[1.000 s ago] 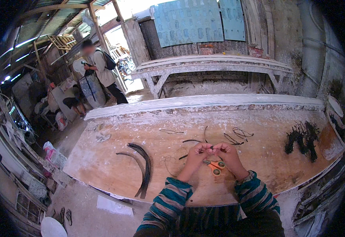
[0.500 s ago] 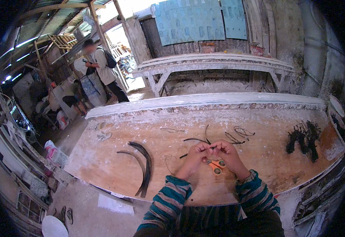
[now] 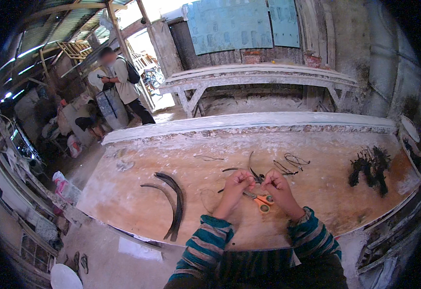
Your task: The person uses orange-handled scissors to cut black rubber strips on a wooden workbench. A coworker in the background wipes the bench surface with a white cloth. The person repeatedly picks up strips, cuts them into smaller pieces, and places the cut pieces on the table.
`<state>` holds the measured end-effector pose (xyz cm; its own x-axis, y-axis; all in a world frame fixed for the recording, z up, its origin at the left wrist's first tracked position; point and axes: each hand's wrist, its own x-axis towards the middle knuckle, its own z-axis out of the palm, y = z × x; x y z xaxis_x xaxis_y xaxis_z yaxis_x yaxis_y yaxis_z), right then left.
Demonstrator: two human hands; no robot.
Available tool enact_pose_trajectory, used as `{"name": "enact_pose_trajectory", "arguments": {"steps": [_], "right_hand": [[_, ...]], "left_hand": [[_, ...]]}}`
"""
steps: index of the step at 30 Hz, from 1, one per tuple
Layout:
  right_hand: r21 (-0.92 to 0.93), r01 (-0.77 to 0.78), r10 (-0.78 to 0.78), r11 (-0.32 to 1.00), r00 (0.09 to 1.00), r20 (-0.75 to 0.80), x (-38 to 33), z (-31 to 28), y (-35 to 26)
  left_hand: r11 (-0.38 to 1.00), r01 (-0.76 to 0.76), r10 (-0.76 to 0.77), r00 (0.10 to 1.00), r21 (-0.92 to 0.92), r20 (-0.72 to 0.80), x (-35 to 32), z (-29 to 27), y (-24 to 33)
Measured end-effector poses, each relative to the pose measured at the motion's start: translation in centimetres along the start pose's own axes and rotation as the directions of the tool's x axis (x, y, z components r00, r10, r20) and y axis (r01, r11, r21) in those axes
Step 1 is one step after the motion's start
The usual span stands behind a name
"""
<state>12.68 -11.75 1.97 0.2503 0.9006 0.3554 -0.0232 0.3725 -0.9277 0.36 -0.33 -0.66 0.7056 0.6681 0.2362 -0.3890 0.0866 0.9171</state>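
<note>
My left hand and my right hand are over the wooden worktop, a small gap between them. Both have thumb and fingers pinched together, and what they hold is too fine to make out. Just beyond the fingertips lie thin dark strips, partly covered by my hands. Orange-handled scissors rest on the board between my wrists, blades toward my left hand. A curved bundle of black strips lies to the left. Loops of thin dark cord sit beyond my right hand.
Bunches of black, bristly strands lie at the worktop's right, beside a pale container. A raised white ledge runs along the far edge. Behind it stands a white-crusted bench. A person with a backpack stands at the far left.
My hands have drawn apart from touching fingertips to a small gap. More of the scissors' blades now shows between them. The view has shifted slightly.
</note>
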Motion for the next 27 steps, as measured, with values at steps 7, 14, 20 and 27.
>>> {"name": "enact_pose_trajectory", "arguments": {"steps": [7, 14, 20, 27], "right_hand": [[0.101, -0.038, 0.04, 0.994, 0.999, -0.025, -0.1, 0.3, -1.5], [0.043, -0.037, 0.037, 0.998, 0.999, 0.007, 0.2, 0.7, -0.8], [0.083, -0.039, 0.034, 0.996, 0.998, 0.055, 0.2, 0.8, -0.4], [-0.088, -0.021, 0.026, 0.996, 0.998, 0.051, -0.3, 1.4, -0.3]], "left_hand": [[0.991, 0.049, -0.047, 0.999, -0.126, 0.021, -0.5, 0.4, 1.3], [0.99, 0.136, -0.139, 0.989, 0.044, 0.059, -0.7, 0.6, 1.6], [0.986, 0.162, -0.165, 0.984, 0.044, 0.062, -0.5, 0.3, 0.9], [0.982, 0.072, -0.103, 0.978, 0.173, 0.18, -0.3, -1.2, 0.8]]}}
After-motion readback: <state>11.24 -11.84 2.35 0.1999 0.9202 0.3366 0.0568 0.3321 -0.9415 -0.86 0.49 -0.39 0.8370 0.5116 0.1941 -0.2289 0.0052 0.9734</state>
